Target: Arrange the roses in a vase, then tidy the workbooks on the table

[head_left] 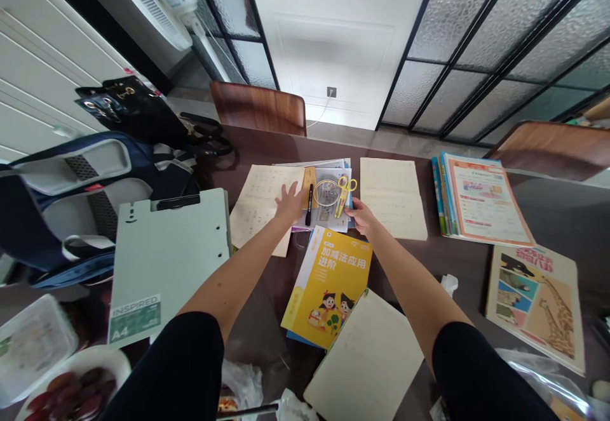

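My left hand (290, 204) is open, its fingers spread over the inner edge of a cream paper sheet (257, 195) and beside a small tan notebook (309, 186). My right hand (362, 216) has its fingers closed at the right edge of a stack of papers and booklets (328, 219). On that stack lie a black marker (309, 205), a pale ring-shaped loop (315, 193) and yellow scissors (342, 200). Another cream sheet (393, 199) lies right of the stack. A yellow workbook (338, 281) is just in front of it.
Left are a pale green A4 clipboard (176, 256), a navy backpack (143, 183) and a black bag (147, 116). Grapes in a bowl (117, 360) sit near left. Workbooks (490, 199) and a giraffe-cover book (534, 307) lie right. A blank-covered pad (372, 357) is nearest me.
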Demonstrator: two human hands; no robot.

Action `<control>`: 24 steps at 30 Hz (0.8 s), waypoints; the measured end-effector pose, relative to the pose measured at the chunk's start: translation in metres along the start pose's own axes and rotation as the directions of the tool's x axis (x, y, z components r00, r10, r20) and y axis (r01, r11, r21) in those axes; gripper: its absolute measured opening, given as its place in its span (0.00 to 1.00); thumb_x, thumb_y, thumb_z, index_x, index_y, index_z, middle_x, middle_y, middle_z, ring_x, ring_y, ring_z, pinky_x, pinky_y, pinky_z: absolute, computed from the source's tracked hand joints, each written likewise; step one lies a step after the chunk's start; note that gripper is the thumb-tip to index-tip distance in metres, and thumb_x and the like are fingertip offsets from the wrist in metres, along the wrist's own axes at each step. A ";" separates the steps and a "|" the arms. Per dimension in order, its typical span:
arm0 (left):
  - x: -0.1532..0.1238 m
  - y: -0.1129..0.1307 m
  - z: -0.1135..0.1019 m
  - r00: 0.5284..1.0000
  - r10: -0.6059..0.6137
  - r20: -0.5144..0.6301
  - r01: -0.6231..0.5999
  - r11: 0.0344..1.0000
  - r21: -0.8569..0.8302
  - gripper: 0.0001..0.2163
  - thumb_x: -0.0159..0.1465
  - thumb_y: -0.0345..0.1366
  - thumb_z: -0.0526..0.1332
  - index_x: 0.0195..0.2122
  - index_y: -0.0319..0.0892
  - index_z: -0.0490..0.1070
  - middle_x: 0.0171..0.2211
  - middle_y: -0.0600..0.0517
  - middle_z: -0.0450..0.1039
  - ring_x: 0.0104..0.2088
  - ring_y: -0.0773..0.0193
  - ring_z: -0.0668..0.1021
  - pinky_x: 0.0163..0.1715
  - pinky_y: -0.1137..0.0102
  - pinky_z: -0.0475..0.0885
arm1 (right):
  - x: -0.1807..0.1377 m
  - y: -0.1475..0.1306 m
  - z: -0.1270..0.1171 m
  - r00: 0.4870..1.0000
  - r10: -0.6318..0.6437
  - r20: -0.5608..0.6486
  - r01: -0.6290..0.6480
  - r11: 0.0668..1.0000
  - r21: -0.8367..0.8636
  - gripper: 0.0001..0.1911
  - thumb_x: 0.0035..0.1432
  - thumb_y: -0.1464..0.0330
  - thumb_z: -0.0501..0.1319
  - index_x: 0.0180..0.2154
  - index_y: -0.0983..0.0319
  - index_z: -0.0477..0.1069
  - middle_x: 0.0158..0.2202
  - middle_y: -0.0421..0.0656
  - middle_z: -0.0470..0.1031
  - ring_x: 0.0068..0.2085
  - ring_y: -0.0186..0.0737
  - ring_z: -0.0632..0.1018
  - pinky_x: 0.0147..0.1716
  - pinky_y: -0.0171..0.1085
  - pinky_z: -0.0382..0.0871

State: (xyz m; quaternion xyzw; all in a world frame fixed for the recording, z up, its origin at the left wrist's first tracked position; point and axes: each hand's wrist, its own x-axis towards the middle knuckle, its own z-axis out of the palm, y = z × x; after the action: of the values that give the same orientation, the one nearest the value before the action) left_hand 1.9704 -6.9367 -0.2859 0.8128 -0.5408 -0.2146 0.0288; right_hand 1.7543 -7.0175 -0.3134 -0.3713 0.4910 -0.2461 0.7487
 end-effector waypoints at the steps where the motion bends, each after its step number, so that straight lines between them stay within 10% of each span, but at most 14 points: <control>1: 0.000 0.003 -0.004 1.000 0.005 0.006 -0.005 1.000 0.006 0.34 0.58 0.22 0.58 0.65 0.53 0.56 0.71 0.46 0.40 0.68 0.34 0.45 0.55 0.35 0.60 | 0.000 0.000 -0.001 1.000 0.001 -0.006 -0.001 1.000 0.009 0.19 0.38 0.74 0.66 0.37 0.59 0.69 0.28 0.33 0.74 0.29 0.32 0.75 0.33 0.34 0.73; 11: -0.004 -0.002 -0.042 0.969 -0.141 -0.203 0.110 0.982 -0.156 0.30 0.57 0.16 0.49 0.62 0.38 0.58 0.70 0.39 0.40 0.69 0.43 0.47 0.62 0.45 0.57 | -0.012 -0.035 -0.036 0.987 -0.039 -0.153 0.051 0.996 0.074 0.25 0.39 0.70 0.70 0.41 0.55 0.65 0.24 0.32 0.73 0.27 0.34 0.77 0.31 0.36 0.75; 16: -0.018 -0.001 -0.055 0.944 -0.153 -0.294 0.017 0.908 -0.419 0.24 0.59 0.22 0.52 0.58 0.33 0.62 0.63 0.36 0.58 0.65 0.52 0.61 0.64 0.59 0.57 | -0.059 -0.077 -0.061 0.980 -0.104 -0.171 0.119 0.990 0.077 0.25 0.39 0.70 0.70 0.41 0.55 0.66 0.25 0.34 0.75 0.31 0.40 0.80 0.32 0.40 0.76; 20: -0.053 0.026 -0.074 0.966 -0.216 -0.143 -0.006 0.536 -0.844 0.19 0.67 0.39 0.48 0.57 0.39 0.64 0.50 0.44 0.75 0.55 0.54 0.74 0.56 0.58 0.68 | -0.134 -0.105 -0.091 0.978 -0.141 -0.151 0.156 0.983 0.097 0.25 0.36 0.72 0.71 0.39 0.56 0.67 0.25 0.35 0.77 0.30 0.42 0.80 0.31 0.41 0.77; 24: -0.112 0.068 -0.088 0.972 0.140 0.190 0.174 0.121 -0.977 0.24 0.67 0.50 0.46 0.52 0.38 0.69 0.44 0.42 0.78 0.49 0.52 0.79 0.49 0.59 0.75 | -0.226 -0.109 -0.135 0.982 -0.132 -0.133 0.148 0.982 0.120 0.26 0.32 0.75 0.72 0.38 0.57 0.69 0.27 0.37 0.79 0.29 0.42 0.81 0.29 0.39 0.77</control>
State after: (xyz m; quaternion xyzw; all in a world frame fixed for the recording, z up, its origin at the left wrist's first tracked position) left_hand 1.9091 -6.8808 -0.1513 0.5627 -0.2516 -0.6136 0.4935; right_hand 1.5397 -6.9599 -0.1341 -0.3394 0.4922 -0.3524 0.7199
